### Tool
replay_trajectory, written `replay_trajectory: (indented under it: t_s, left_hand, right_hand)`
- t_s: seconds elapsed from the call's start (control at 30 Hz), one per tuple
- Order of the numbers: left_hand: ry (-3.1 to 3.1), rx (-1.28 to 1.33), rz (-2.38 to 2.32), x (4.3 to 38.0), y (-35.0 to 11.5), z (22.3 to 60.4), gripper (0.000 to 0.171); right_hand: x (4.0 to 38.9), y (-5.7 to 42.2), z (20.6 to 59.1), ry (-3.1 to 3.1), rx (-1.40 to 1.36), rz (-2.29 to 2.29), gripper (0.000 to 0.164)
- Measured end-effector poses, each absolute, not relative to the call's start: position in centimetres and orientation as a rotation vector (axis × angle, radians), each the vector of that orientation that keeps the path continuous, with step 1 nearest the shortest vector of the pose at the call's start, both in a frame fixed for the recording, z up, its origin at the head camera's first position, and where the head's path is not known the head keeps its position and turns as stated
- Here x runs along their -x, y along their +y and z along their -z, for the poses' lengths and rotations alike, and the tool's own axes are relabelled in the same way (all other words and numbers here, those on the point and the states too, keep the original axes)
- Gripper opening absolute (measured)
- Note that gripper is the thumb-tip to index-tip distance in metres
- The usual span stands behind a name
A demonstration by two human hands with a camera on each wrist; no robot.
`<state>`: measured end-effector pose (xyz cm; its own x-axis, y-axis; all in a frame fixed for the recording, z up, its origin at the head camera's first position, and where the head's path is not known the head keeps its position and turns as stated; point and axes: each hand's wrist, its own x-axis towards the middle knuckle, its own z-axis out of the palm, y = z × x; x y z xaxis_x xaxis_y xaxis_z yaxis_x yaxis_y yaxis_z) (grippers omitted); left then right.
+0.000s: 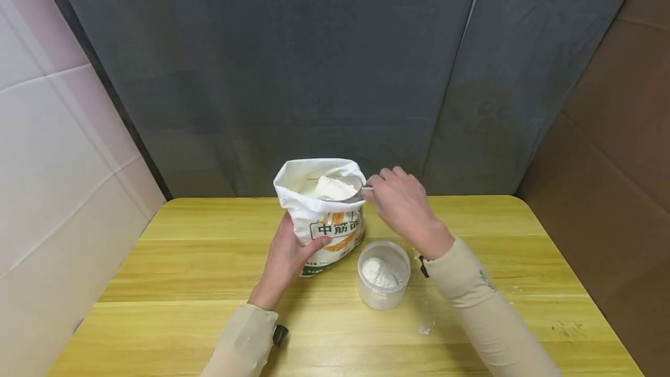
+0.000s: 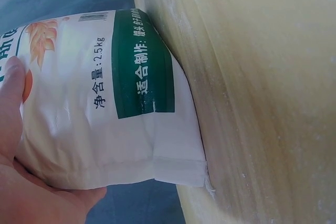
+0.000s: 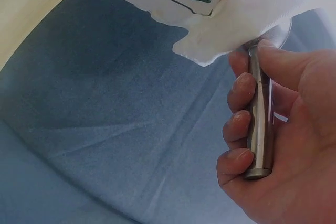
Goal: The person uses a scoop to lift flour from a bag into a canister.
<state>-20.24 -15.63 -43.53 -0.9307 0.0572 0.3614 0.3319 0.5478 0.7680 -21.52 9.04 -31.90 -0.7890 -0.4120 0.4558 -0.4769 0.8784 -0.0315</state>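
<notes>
A white flour bag [image 1: 335, 243] with green and orange print stands on the table, its top open and leaning slightly. My left hand [image 1: 289, 253] grips its lower left side, the thumb [image 2: 11, 93] lying across the printed front; the other fingers are mostly hidden. My right hand [image 1: 400, 202] curls round the tubular metal handle [image 3: 260, 114] of a scoop [image 1: 357, 185]. The scoop's round bowl is at the bag's mouth, with white flour [image 1: 334, 188] heaped in it; the bag rim partly hides the bowl.
A clear plastic tub [image 1: 384, 298] holding some flour stands just right of the bag, below my right forearm. Spilled flour [image 1: 424, 329] dots the wooden table [image 1: 209, 278] on the right. A dark cloth wall [image 1: 293, 74] rises behind the table.
</notes>
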Motion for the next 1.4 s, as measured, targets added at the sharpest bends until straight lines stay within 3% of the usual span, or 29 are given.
replay_trajectory:
  t_s: [1.4]
  left_hand:
    - [-2.504, 0.329, 1.328, 20.0, -15.4, 43.4, 0.089]
  right_hand:
    - [22.1, 9.5, 32.5, -2.329, -0.609, -0.107, 0.021]
